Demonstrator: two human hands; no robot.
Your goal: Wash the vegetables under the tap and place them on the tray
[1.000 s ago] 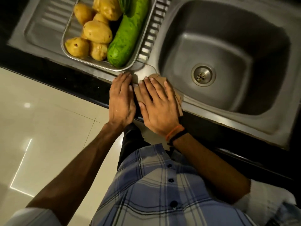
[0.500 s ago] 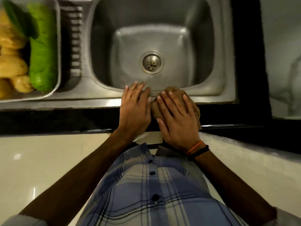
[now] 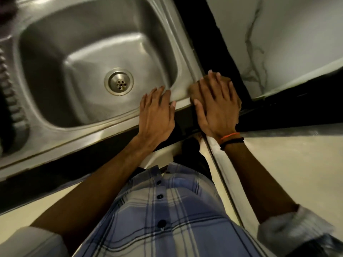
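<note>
Right hand (image 3: 216,106) lies flat, fingers straight, pressing a brown cloth (image 3: 194,89) on the sink's (image 3: 115,125) near right corner. Left hand (image 3: 157,112) rests flat on the near rim, holding nothing. Vegetables and tray are out of view. Wipe with even pressure, staying on the rim.
</note>
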